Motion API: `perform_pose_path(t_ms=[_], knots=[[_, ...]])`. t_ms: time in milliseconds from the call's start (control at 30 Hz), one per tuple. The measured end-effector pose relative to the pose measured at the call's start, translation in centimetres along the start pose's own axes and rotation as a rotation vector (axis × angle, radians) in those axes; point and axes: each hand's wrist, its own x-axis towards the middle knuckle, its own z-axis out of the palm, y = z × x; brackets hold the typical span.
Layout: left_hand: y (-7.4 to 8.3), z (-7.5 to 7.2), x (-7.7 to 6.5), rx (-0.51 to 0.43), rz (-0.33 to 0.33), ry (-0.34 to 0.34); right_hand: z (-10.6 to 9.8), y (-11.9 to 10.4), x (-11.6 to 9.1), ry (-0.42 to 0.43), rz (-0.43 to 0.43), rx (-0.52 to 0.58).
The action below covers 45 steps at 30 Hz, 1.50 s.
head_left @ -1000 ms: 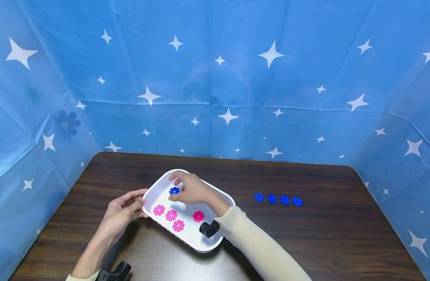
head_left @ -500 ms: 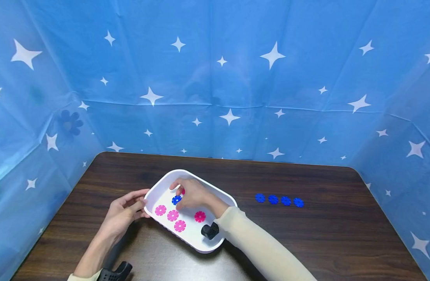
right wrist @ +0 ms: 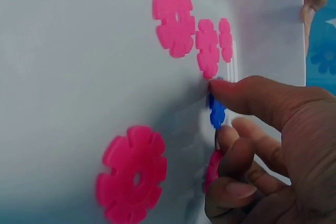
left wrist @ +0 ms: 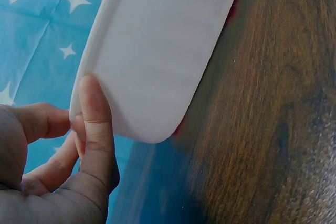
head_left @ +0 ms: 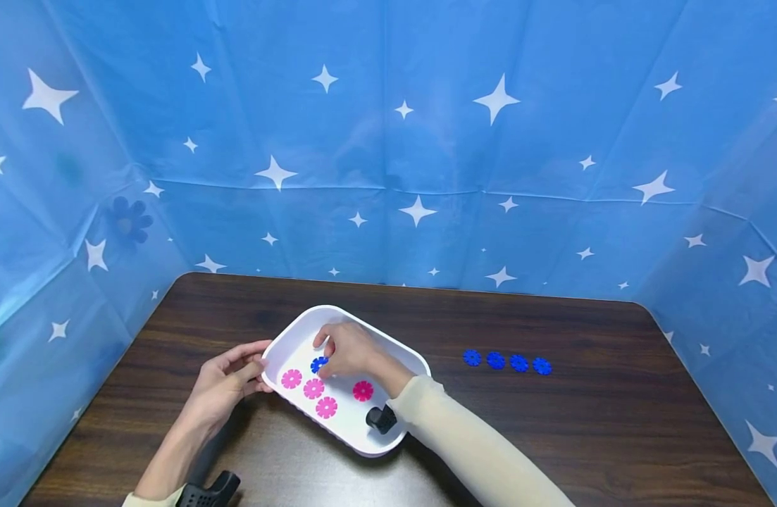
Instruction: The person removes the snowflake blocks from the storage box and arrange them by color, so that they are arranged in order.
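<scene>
My left hand (head_left: pixel 218 386) grips the left corner of a white plastic tray (head_left: pixel 397 358), its thumb along the outer wall in the left wrist view. Reaching into the tray, my right hand (head_left: pixel 350 350) pinches a blue flower-shaped plastic disc (right wrist: pixel 217 111) between thumb and finger; the thumb tip covers part of it. Close to it on the tray floor lie pink discs of the same shape, such as the pink disc (head_left: pixel 313 388). A deeper pink disc (head_left: pixel 363 391) lies apart on the right. Another pink disc (right wrist: pixel 211 169) is partly hidden behind my right fingers.
Several blue discs (head_left: pixel 507 362) lie in a row on the dark wood table (head_left: pixel 591 422), to the right of the tray. A blue star-printed curtain (head_left: pixel 388 141) surrounds the table at the back and sides.
The blue disc has shifted toward the near side of the tray, close to the pink ones, with my right hand lowering over it. My left hand keeps its hold on the tray.
</scene>
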Motion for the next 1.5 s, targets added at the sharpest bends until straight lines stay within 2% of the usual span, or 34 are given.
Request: perform_pose_path(t_ms=[167,533,733,1033,1267,1500], knots=[[0.1,0.0,0.0,-0.010,-0.006,-0.001,0.0,0.0,0.1,0.006,-0.043,-0.038],[0.2,0.1,-0.1,-0.010,-0.008,-0.003,0.2,-0.1,0.0,-0.016,-0.068,-0.095],[0.0,0.0,-0.2,0.004,-0.006,-0.001,-0.2,0.0,0.0,-0.040,-0.085,-0.046],[0.1,0.0,-0.1,0.007,-0.002,0.005,-1.3,0.2,-0.2,-0.020,-0.156,-0.027],[0.1,-0.2,-0.3,0.001,0.003,0.003,-2.4,0.1,-1.7,-0.007,-0.202,0.017],[0.1,-0.1,0.0,0.004,0.000,-0.007,-4.0,0.4,-3.3,0.015,-0.209,0.093]])
